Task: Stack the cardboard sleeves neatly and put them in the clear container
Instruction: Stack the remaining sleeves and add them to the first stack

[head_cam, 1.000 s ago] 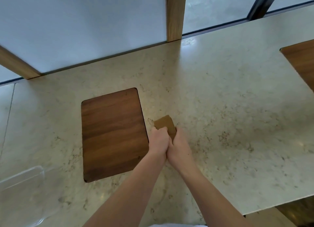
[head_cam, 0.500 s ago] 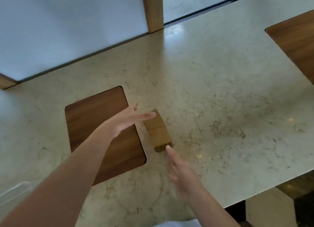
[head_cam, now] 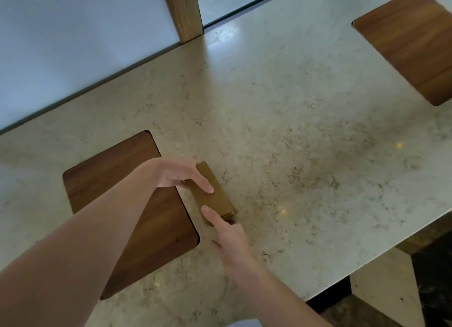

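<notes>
I see 1 stack of cardboard sleeves (head_cam: 213, 193) lying flat on the pale stone tabletop (head_cam: 305, 136), just beside the right edge of 1 dark wooden panel (head_cam: 127, 211) set into the surface. I cannot count the single sleeves in the stack. A 2nd wooden panel (head_cam: 413, 43) is far at the upper right. The left hand (head_cam: 178, 174) comes over the near panel, and its grip is loose: the fingers curve over the far half of the stack and rest on top. The right hand (head_cam: 232, 243) has its grip open, 1 straight finger touching the near end. To the right of the stack the tabletop has wide room until its front edge. The long axis of the stack runs from me away, leaning a little to the left.
</notes>
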A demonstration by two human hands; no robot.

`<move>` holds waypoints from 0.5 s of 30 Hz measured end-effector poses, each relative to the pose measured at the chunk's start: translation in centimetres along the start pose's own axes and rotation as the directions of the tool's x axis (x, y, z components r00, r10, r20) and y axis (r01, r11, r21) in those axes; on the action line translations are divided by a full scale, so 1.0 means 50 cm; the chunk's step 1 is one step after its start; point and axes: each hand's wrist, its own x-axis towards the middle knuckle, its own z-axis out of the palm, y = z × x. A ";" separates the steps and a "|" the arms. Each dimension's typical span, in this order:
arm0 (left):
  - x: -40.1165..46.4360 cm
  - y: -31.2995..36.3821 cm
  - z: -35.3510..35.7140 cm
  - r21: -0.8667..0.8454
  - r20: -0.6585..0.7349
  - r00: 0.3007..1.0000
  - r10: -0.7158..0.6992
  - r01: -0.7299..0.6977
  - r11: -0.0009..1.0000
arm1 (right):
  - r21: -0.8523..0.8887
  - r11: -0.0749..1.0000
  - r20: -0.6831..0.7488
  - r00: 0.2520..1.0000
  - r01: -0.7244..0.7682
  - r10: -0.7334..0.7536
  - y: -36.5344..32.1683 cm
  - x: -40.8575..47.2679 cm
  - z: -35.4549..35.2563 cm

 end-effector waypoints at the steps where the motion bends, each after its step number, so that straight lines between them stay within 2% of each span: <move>1: 0.002 -0.005 0.002 -0.022 0.002 1.000 0.003 -0.003 1.000 | 0.000 1.000 0.011 1.000 -0.001 0.001 0.000 0.002 -0.001; 6: 0.007 -0.032 0.016 -0.183 0.048 0.999 0.022 -0.013 0.983 | 0.018 1.000 0.064 0.998 -0.002 0.001 0.000 -0.004 -0.015; 11: -0.004 -0.063 0.032 -0.259 0.064 0.996 0.069 -0.050 0.965 | -0.073 0.994 0.113 0.991 0.080 -0.072 0.001 -0.004 -0.036; 15: -0.032 -0.104 0.065 -0.353 -0.019 0.994 0.110 -0.110 0.929 | -0.206 0.963 0.158 0.977 0.173 -0.141 0.013 -0.006 -0.047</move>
